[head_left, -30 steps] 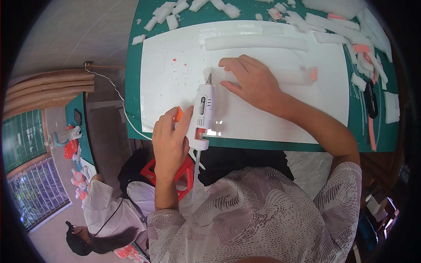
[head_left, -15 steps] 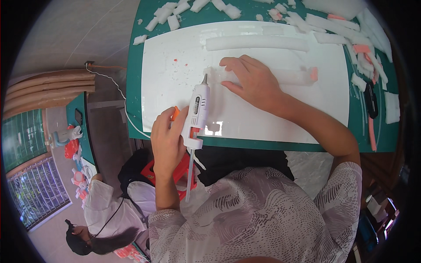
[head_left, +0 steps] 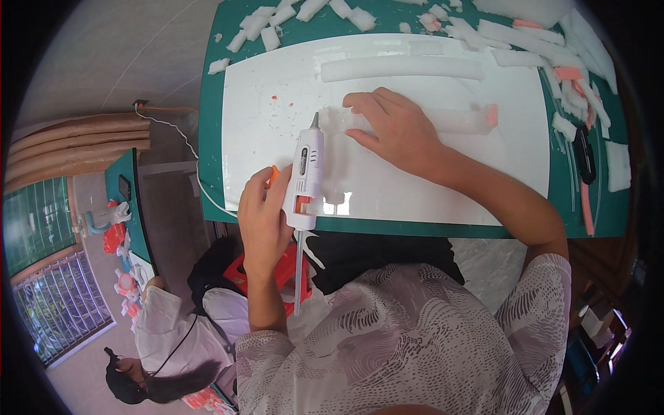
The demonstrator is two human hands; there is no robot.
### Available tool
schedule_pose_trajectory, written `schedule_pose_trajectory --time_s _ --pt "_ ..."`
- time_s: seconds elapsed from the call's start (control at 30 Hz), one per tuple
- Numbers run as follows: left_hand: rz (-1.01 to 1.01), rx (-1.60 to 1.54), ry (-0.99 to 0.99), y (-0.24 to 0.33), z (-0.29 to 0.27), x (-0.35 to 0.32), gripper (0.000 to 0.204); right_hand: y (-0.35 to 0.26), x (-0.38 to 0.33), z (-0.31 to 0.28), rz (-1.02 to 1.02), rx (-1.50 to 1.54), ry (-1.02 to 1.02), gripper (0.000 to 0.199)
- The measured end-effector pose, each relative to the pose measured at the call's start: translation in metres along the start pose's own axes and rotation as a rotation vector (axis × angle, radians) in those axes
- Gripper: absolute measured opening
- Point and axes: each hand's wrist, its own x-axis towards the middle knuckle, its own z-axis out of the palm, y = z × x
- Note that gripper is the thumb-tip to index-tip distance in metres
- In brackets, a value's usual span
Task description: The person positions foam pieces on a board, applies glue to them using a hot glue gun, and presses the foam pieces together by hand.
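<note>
Left hand (head_left: 263, 214) grips white glue gun (head_left: 306, 169), nozzle at foam strip (head_left: 443, 119); right hand (head_left: 394, 128) flat, fingers spread, pinning strip. Best: steady bead, fingers clear.

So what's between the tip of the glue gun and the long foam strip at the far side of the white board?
In the head view, only bare white board with a few small orange specks lies between the glue gun tip and the long foam strip.
</note>
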Motion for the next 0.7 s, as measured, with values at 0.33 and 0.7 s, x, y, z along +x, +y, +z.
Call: schedule_pose_trajectory --time_s 0.33,0.7 --pt "-0.007 -0.018 -0.007 0.0011 0.0029 -0.0008 0.049 0.0002 -0.0001 0.0005 -0.01 -0.009 0.008 0.042" --pt "-0.021 -0.043 -0.031 -0.0003 0.004 -0.0023 0.049 0.0002 0.001 -0.0012 -0.028 0.004 0.021 0.038"
